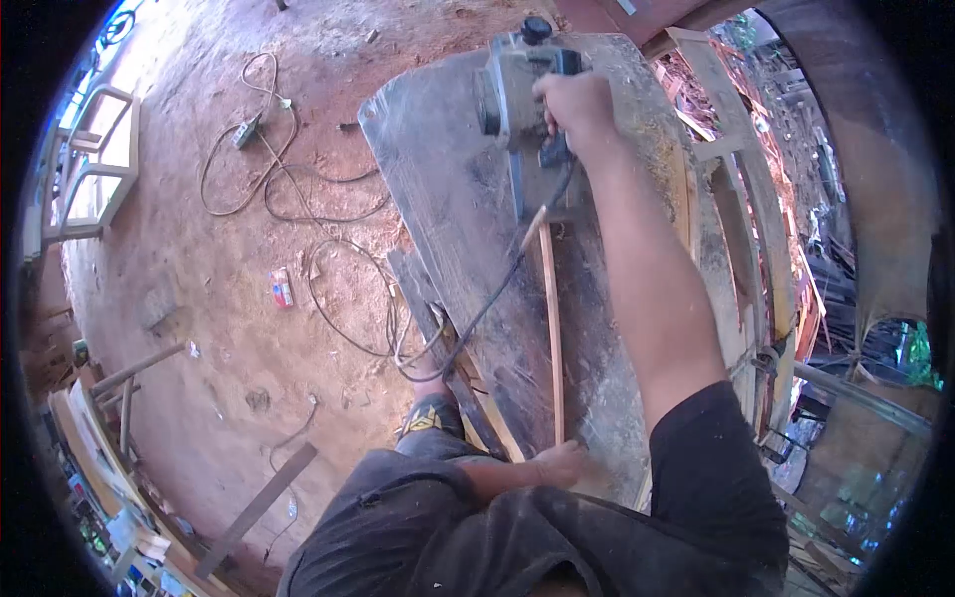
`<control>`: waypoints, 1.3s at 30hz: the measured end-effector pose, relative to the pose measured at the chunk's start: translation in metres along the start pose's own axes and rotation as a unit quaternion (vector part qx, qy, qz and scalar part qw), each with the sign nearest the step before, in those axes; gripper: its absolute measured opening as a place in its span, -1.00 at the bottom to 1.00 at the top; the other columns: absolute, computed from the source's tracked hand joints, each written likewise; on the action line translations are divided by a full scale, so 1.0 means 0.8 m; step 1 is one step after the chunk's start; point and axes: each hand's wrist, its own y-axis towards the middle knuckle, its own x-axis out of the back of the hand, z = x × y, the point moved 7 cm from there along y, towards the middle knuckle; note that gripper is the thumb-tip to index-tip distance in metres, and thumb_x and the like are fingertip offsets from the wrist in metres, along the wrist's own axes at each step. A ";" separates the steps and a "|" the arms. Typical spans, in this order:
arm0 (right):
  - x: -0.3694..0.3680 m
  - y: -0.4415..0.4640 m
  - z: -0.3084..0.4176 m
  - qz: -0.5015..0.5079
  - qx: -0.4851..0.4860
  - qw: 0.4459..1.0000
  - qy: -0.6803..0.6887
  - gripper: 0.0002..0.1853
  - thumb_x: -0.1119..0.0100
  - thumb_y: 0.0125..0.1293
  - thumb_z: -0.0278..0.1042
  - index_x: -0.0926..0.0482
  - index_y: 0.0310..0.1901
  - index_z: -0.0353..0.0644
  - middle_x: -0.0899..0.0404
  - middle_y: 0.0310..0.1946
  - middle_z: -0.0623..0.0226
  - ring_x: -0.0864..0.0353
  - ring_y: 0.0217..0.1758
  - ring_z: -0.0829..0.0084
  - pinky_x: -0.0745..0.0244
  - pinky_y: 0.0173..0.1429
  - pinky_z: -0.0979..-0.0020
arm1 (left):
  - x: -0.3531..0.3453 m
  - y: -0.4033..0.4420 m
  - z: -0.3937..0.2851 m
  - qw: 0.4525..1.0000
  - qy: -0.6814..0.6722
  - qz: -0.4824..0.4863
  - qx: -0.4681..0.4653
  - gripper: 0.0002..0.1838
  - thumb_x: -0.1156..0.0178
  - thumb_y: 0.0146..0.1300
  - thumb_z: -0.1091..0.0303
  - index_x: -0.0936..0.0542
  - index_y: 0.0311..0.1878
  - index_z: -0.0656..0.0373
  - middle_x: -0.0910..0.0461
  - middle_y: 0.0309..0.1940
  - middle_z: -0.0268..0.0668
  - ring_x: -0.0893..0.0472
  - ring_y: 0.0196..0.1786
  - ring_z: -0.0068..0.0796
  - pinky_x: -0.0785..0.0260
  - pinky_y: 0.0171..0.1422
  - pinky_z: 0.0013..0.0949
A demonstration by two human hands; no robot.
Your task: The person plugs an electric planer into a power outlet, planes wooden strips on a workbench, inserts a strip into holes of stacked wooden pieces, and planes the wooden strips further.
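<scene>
My right hand [577, 107] is closed around the rear handle of an electric hand planer [507, 85] with a black front knob. The planer rests at the far end of a dusty, worn board [448, 189]. A thin wooden strip [552, 338] runs lengthwise along this board, and its far end passes under the planer. At the strip's near end, close to my lap, my left hand [559, 465] is closed on the wood; its fingers are partly blurred. The planer's power cord [497, 294] hangs from its rear and loops down past the board's left edge.
An extension socket [246, 131] and tangled cable lie on the dirt floor at the left. A small red-and-white packet [283, 289] is nearby. Wooden frames [741, 229] stand close along the right. A loose plank [257, 509] lies at the lower left, and my foot [431, 418] is beside the board.
</scene>
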 end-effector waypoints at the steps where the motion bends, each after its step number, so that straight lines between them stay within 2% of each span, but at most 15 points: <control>1: -0.004 0.017 0.007 -0.009 0.006 1.000 -0.011 -0.83 -0.28 0.01 -0.46 -0.54 -0.62 -0.32 -0.46 -0.74 0.28 -0.43 -0.77 0.44 -0.29 -0.69 0.36 | 0.000 -0.001 -0.002 1.000 -0.015 -0.013 -0.005 -0.67 -0.12 0.12 0.16 -0.63 -0.04 -0.07 -0.46 -0.26 -0.42 -0.42 -0.02 -0.40 -0.19 -0.02 -0.30; 2: -0.009 0.033 0.015 -0.019 0.012 0.999 -0.022 -0.80 -0.29 0.01 -0.45 -0.52 -0.66 -0.33 -0.45 -0.75 0.27 -0.42 -0.77 0.42 -0.30 -0.68 0.35 | -0.002 -0.003 0.000 1.000 -0.015 -0.009 -0.005 -0.67 -0.12 0.12 0.16 -0.63 -0.04 -0.07 -0.46 -0.26 -0.42 -0.42 -0.02 -0.40 -0.19 -0.02 -0.30; 4: -0.019 0.060 0.029 -0.022 0.015 0.999 -0.024 -0.80 -0.29 0.00 -0.45 -0.52 -0.65 -0.33 -0.46 -0.75 0.27 -0.42 -0.77 0.42 -0.31 -0.68 0.34 | 0.022 -0.012 0.004 0.971 -0.065 -0.227 -0.024 -0.66 -0.11 0.11 0.15 -0.63 -0.04 -0.08 -0.46 -0.26 -0.43 -0.41 -0.01 -0.40 -0.19 -0.01 -0.31; 12: -0.013 0.077 0.035 -0.040 0.053 0.997 0.036 -0.80 -0.31 0.02 -0.42 -0.54 -0.60 -0.34 -0.48 -0.75 0.26 -0.41 -0.78 0.44 -0.28 -0.67 0.37 | 0.080 -0.012 -0.001 0.996 -0.051 -0.066 0.011 -0.75 -0.13 0.09 0.20 -0.60 -0.13 -0.09 -0.52 -0.17 -0.45 -0.46 0.05 -0.43 -0.22 0.05 -0.30; 16: 0.057 -0.069 0.023 -0.089 0.057 0.985 0.139 -0.83 -0.29 0.05 -0.43 -0.59 -0.35 -0.35 -0.48 -0.70 0.31 -0.40 -0.76 0.48 -0.24 -0.67 0.39 | 0.036 -0.008 0.004 0.985 -0.031 -0.170 0.008 -0.72 -0.15 0.07 0.19 -0.60 -0.11 -0.09 -0.52 -0.17 -0.48 -0.46 0.04 -0.45 -0.22 0.06 -0.29; 19: 0.119 -0.177 -0.026 -0.107 0.044 0.973 0.200 -0.66 -0.28 0.07 -0.46 -0.54 -0.08 -0.33 -0.47 -0.64 0.37 -0.39 -0.72 0.51 -0.26 -0.64 0.43 | 0.003 -0.008 0.004 0.999 0.036 -0.014 -0.008 -0.80 -0.17 0.12 0.17 -0.61 -0.20 -0.07 -0.52 -0.23 -0.48 -0.48 0.03 -0.47 -0.22 0.07 -0.29; 23: 0.206 -0.326 -0.086 -0.082 -0.014 0.990 0.116 -0.70 -0.30 0.04 -0.50 -0.58 -0.14 -0.30 -0.49 -0.60 0.41 -0.36 -0.73 0.56 -0.23 -0.64 0.47 | 0.086 -0.028 -0.019 0.986 -0.025 -0.147 -0.072 -0.88 -0.21 0.15 0.21 -0.60 -0.38 0.02 -0.57 -0.34 -0.38 -0.56 -0.13 -0.34 -0.31 -0.08 -0.29; 25: 0.252 -0.410 -0.131 -0.076 -0.049 0.994 -0.062 -0.59 -0.34 0.01 -0.41 -0.60 -0.07 -0.36 -0.67 -0.33 0.24 -0.66 -0.37 0.33 -0.55 -0.23 0.35 | 0.167 -0.060 -0.077 0.962 -0.079 -0.210 -0.153 -0.86 -0.26 0.10 0.30 -0.54 -0.51 0.08 -0.56 -0.41 -0.33 -0.57 -0.29 -0.26 -0.34 -0.25 -0.24; 28: 0.307 -0.555 -0.168 -0.070 -0.117 0.989 -0.066 -0.48 -0.37 -0.03 -0.35 -0.57 0.01 -0.40 -0.68 -0.25 0.10 -0.68 -0.22 0.27 -0.54 -0.06 0.31 | 0.272 -0.100 -0.106 0.931 -0.126 -0.306 -0.157 -0.91 -0.32 0.03 0.41 -0.58 -0.48 0.10 -0.52 -0.53 -0.33 -0.56 -0.42 -0.28 -0.35 -0.39 -0.18; 30: 0.353 -0.659 -0.213 -0.083 -0.176 0.975 -0.104 -0.45 -0.41 -0.05 -0.31 -0.57 0.01 -0.41 -0.66 -0.27 0.10 -0.66 -0.27 0.33 -0.53 -0.11 0.32 | 0.240 -0.128 -0.048 0.934 0.006 -0.353 0.050 -0.86 -0.32 0.02 0.37 -0.56 -0.54 0.13 -0.55 -0.55 -0.20 -0.59 -0.43 -0.18 -0.39 -0.40 -0.13; 31: 0.371 -0.707 -0.231 -0.092 -0.206 0.967 -0.114 -0.42 -0.45 -0.05 -0.27 -0.56 0.02 -0.42 -0.66 -0.29 0.11 -0.64 -0.30 0.36 -0.52 -0.12 0.32 | 0.246 -0.129 0.001 0.906 -0.040 -0.176 0.383 -0.81 -0.31 0.03 0.34 -0.55 -0.58 0.18 -0.55 -0.58 -0.09 -0.59 -0.46 -0.07 -0.41 -0.38 -0.09; 33: 0.401 -0.794 -0.208 -0.104 -0.284 0.939 -0.161 -0.44 -0.45 0.00 -0.24 -0.57 0.02 -0.41 -0.65 -0.32 0.18 -0.61 -0.33 0.42 -0.51 -0.16 0.34 | 0.275 -0.141 0.053 0.850 0.032 -0.369 0.374 -0.72 -0.29 0.12 0.24 -0.56 -0.54 0.26 -0.58 -0.54 0.00 -0.62 -0.39 0.01 -0.44 -0.33 -0.06; 35: 0.421 -0.886 -0.228 -0.107 -0.369 0.901 -0.202 -0.45 -0.46 0.06 -0.21 -0.57 0.02 -0.40 -0.64 -0.35 0.25 -0.58 -0.36 0.48 -0.50 -0.20 0.36 | 0.252 -0.153 0.128 0.825 0.015 -0.240 0.512 -0.49 -0.17 0.28 -0.04 -0.60 -0.45 0.33 -0.61 -0.46 0.10 -0.64 -0.27 0.12 -0.46 -0.18 0.01; 36: 0.430 -0.930 -0.252 -0.134 -0.329 0.932 -0.076 -0.52 -0.40 0.16 -0.19 -0.58 0.00 -0.39 -0.61 -0.40 0.31 -0.55 -0.39 0.52 -0.46 -0.26 0.39 | 0.245 -0.148 0.147 0.819 0.019 -0.210 0.533 -0.40 -0.11 0.31 -0.13 -0.62 -0.40 0.36 -0.62 -0.42 0.14 -0.64 -0.24 0.17 -0.46 -0.11 0.04; 39: 0.456 -1.040 -0.276 -0.212 -0.318 0.923 0.046 -0.61 -0.25 0.34 -0.14 -0.60 -0.04 -0.35 -0.56 -0.48 0.42 -0.47 -0.45 0.58 -0.40 -0.35 0.43 | 0.248 -0.100 0.163 0.797 0.060 -0.241 0.551 -0.37 -0.10 0.29 -0.16 -0.63 -0.27 0.41 -0.63 -0.29 0.23 -0.63 -0.12 0.23 -0.43 0.02 0.07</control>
